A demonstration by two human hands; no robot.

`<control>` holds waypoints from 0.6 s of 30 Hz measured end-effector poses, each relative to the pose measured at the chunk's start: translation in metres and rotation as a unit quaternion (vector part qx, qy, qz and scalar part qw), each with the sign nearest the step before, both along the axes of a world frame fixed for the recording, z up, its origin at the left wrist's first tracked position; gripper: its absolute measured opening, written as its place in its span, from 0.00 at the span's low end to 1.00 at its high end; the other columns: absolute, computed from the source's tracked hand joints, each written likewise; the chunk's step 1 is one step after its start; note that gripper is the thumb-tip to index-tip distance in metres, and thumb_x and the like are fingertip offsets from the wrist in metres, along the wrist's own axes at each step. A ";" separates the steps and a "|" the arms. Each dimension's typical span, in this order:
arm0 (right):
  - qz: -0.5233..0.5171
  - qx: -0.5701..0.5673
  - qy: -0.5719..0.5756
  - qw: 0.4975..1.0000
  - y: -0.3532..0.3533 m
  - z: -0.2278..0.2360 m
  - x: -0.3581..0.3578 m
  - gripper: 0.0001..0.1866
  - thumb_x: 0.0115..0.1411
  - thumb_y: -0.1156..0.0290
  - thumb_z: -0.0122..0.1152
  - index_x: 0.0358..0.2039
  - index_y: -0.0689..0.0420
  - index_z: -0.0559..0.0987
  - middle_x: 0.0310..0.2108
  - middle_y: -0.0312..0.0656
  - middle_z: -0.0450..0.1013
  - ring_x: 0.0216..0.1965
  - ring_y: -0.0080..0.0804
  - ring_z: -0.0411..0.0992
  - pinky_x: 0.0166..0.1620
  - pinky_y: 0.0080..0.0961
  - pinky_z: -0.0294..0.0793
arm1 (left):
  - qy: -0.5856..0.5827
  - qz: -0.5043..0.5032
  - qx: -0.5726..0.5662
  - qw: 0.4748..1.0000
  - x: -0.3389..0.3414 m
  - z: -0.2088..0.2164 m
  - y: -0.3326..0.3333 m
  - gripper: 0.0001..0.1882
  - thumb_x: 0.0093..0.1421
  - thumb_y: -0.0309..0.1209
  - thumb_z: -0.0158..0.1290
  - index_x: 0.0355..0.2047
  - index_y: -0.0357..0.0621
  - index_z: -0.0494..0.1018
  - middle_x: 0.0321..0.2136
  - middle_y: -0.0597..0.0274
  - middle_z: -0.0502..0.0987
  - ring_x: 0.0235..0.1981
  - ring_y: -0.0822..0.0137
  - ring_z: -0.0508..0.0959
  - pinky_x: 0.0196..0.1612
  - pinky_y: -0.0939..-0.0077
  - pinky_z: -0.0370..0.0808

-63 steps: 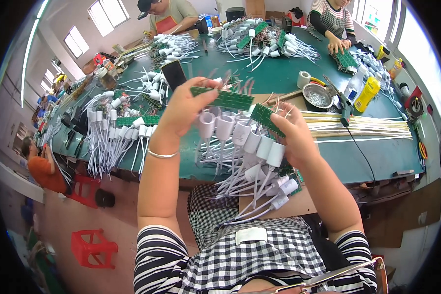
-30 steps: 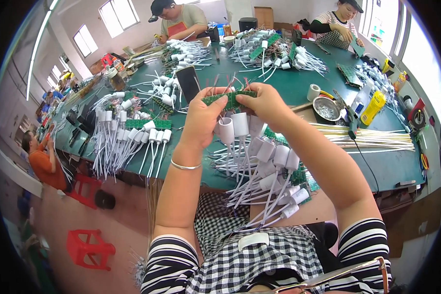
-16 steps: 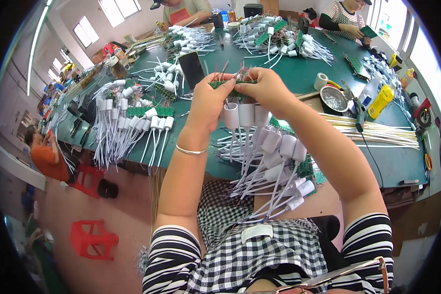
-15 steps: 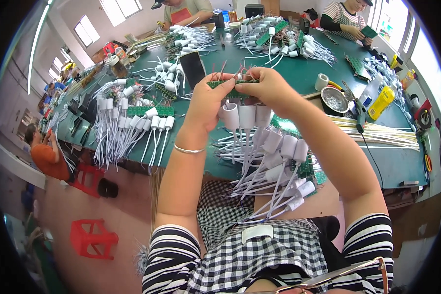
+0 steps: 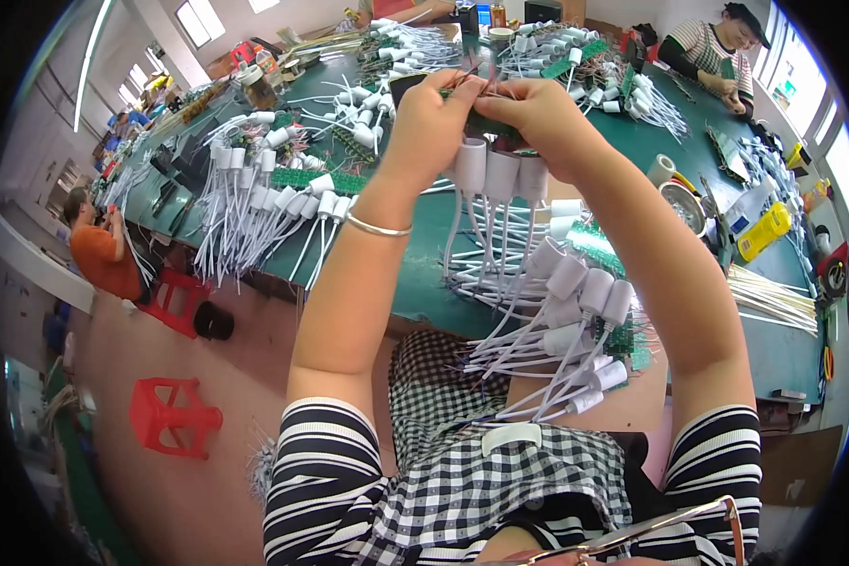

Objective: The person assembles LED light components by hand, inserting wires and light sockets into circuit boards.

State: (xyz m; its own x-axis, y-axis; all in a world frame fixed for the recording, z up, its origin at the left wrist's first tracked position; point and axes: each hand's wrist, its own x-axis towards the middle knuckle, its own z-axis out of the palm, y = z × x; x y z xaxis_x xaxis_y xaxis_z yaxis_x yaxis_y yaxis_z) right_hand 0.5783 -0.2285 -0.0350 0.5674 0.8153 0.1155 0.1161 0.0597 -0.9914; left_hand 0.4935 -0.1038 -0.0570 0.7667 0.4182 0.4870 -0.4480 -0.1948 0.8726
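Note:
Above the green table, both my hands grip a green circuit board strip (image 5: pixel 491 130), with thin reddish wires poking up from its top. My left hand (image 5: pixel 432 127) closes on the strip's left end, fingertips pinched near the wires. The right hand (image 5: pixel 549 121) clasps the other end, thumb in front. Below the strip hang several white cylinders (image 5: pixel 502 175) with white cables trailing down. My fingers cover most of the board. Nearer my lap lies a bunch of similar white cylinders (image 5: pixel 594 291) with cables and green boards, partly over the table's edge.
More bundles of white cylinders (image 5: pixel 292 200) lie at the left. A dark phone (image 5: pixel 404 87) shows behind my left hand. To the right are a metal bowl (image 5: pixel 684 206), a yellow bottle (image 5: pixel 764 232) and pale thin strips (image 5: pixel 774 300). A co-worker (image 5: pixel 717 57) sits at the far right.
My hands have lifted the board a little higher and tilted it, so less of its green face shows. The whole view has also shifted slightly.

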 end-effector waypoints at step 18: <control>-0.255 -0.199 -0.089 0.942 -0.002 -0.045 0.105 0.36 0.51 0.59 0.59 0.57 0.62 0.59 0.52 0.56 0.63 0.54 0.41 0.62 0.50 0.33 0.65 | 0.299 0.101 0.406 0.858 0.136 -0.118 0.052 0.42 0.54 0.53 0.46 0.63 0.51 0.42 0.58 0.44 0.56 0.59 0.42 0.54 0.59 0.49 0.49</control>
State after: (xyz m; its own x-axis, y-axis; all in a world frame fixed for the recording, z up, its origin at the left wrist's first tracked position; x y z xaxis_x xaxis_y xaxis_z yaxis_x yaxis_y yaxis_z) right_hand 0.6829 -0.2308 -0.0805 0.8972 0.4416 -0.0105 0.1967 -0.4207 -0.8856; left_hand 0.6292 -0.0517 -0.1753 0.9330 0.2803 0.2257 0.1462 -0.8683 0.4741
